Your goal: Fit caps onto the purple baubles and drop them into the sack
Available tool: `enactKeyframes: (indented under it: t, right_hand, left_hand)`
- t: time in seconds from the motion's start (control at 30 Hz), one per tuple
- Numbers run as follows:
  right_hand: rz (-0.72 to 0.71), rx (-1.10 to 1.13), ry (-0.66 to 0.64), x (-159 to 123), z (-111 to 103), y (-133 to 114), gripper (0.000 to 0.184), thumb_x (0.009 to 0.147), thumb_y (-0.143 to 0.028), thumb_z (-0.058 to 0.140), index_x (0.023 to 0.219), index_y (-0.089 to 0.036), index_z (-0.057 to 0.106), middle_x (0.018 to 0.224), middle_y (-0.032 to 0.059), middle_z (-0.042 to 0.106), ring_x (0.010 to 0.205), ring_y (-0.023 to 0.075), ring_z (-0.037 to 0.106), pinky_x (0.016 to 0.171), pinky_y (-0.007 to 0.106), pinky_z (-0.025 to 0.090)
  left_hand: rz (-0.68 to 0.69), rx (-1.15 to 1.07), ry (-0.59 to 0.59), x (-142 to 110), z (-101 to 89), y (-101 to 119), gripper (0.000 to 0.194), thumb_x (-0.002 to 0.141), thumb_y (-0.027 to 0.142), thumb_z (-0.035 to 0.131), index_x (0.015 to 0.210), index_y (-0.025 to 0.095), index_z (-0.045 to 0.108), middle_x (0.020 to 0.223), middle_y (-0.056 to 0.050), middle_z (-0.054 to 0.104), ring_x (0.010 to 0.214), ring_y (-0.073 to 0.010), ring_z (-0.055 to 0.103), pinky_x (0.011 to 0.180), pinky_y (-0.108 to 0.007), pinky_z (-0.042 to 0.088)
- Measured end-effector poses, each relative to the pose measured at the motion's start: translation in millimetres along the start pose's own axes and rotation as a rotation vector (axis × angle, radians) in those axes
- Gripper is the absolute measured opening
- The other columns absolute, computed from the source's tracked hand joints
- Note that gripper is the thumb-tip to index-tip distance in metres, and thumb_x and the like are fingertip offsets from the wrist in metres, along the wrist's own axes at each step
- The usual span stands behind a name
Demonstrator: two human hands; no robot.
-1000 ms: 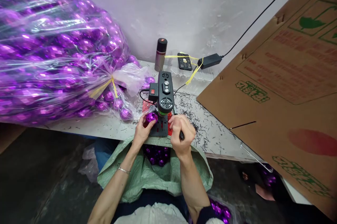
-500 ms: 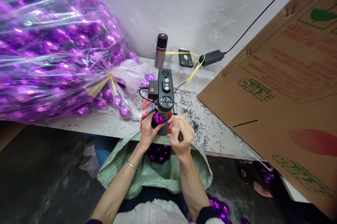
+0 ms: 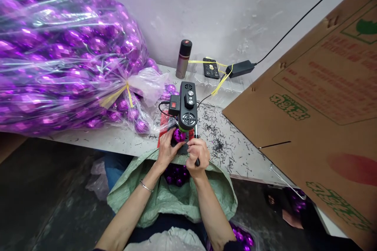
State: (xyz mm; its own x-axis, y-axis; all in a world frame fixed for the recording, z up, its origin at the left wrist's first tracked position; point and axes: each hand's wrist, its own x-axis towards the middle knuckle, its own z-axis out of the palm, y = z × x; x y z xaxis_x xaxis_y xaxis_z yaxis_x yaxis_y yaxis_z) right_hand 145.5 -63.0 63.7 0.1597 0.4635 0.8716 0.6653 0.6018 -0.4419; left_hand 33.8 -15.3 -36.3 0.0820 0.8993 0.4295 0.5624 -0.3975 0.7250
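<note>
Pale wall (image 3: 220, 7) at 12 o'clock, white table (image 3: 123, 143) before it; bearings from black machine (image 3: 187, 103). Toward 9–10: clear bag (image 3: 67, 66), tied, presumably to contain its contents. At 7: left hand (image 3: 167, 149) pinches purple ball (image 3: 179, 135) between thumb and fingers, just below the machine's head, probably to steady it. At 6: green sack (image 3: 173, 204) gapes, apparently for easy access. Near 5: right hand (image 3: 198, 156) wraps lever handle (image 3: 197, 162), likely for leverage. At 3: carton (image 3: 309, 125), tilted.
</note>
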Motion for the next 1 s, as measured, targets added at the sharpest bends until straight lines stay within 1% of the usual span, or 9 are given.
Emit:
enactKeyframes:
  t: [0.1, 0.2, 0.4, 0.53, 0.77, 1.0]
  right_hand:
    - [0.01, 0.004, 0.024, -3.7, 3.1, 2.9, 0.025, 0.1, -0.018, 0.038, 0.081, -0.023, 0.054, 0.077, 0.0017, 0.064, 0.068, 0.0153, 0.063, 0.063, 0.032, 0.051]
    - [0.007, 0.03, 0.043, -5.5, 5.1, 4.8, 0.025, 0.1, -0.018, 0.038, 0.081, -0.023, 0.052, 0.078, 0.0015, 0.063, 0.067, 0.0145, 0.061, 0.063, 0.031, 0.049]
    - [0.006, 0.061, 0.057, -9.8, 6.9, 8.6, 0.024, 0.1, -0.019, 0.039, 0.08, -0.023, 0.052, 0.077, 0.0008, 0.061, 0.068, 0.0155, 0.06, 0.066, 0.034, 0.049]
    - [0.006, 0.03, 0.063, -11.9, 7.9, 9.9, 0.026, 0.1, -0.019, 0.037, 0.078, -0.024, 0.051, 0.075, 0.0001, 0.06, 0.066, 0.0153, 0.059, 0.069, 0.035, 0.05]
    - [-0.013, -0.003, 0.071, -12.6, 10.0, 10.9, 0.029, 0.103, -0.022, 0.035, 0.077, -0.024, 0.048, 0.073, -0.0009, 0.057, 0.065, 0.0139, 0.058, 0.068, 0.034, 0.05]
    - [0.038, 0.106, 0.087, -13.6, 13.4, 11.1, 0.028, 0.103, -0.023, 0.036, 0.077, -0.023, 0.047, 0.077, -0.0004, 0.055, 0.069, 0.0138, 0.057, 0.068, 0.032, 0.05]
  left_hand:
    - [-0.004, -0.001, 0.005, -0.3, 0.4, 0.0, 0.057, 0.091, 0.052, 0.068, 0.136, 0.018, 0.058, 0.127, -0.016, 0.071, 0.119, -0.0331, 0.068, 0.102, -0.05, 0.051]
    - [0.004, -0.009, 0.012, -0.3, 0.3, 0.7, 0.056, 0.092, 0.051, 0.068, 0.136, 0.017, 0.057, 0.126, -0.017, 0.072, 0.118, -0.0327, 0.068, 0.101, -0.049, 0.052]
    - [-0.006, -0.008, 0.0, 0.4, -1.4, 2.6, 0.056, 0.091, 0.051, 0.069, 0.136, 0.019, 0.058, 0.127, -0.016, 0.071, 0.12, -0.0329, 0.067, 0.103, -0.05, 0.051]
    - [-0.003, -0.018, 0.0, 0.8, -1.6, 2.5, 0.057, 0.091, 0.051, 0.068, 0.136, 0.018, 0.058, 0.127, -0.016, 0.071, 0.119, -0.0327, 0.068, 0.102, -0.049, 0.052]
    - [0.009, -0.024, 0.009, 0.7, 1.1, -0.4, 0.055, 0.092, 0.05, 0.067, 0.135, 0.018, 0.057, 0.127, -0.017, 0.071, 0.119, -0.0325, 0.068, 0.102, -0.049, 0.052]
    - [0.034, -0.038, 0.012, 3.4, 1.6, -1.7, 0.053, 0.094, 0.049, 0.065, 0.135, 0.017, 0.057, 0.127, -0.017, 0.071, 0.119, -0.0319, 0.068, 0.101, -0.048, 0.052]
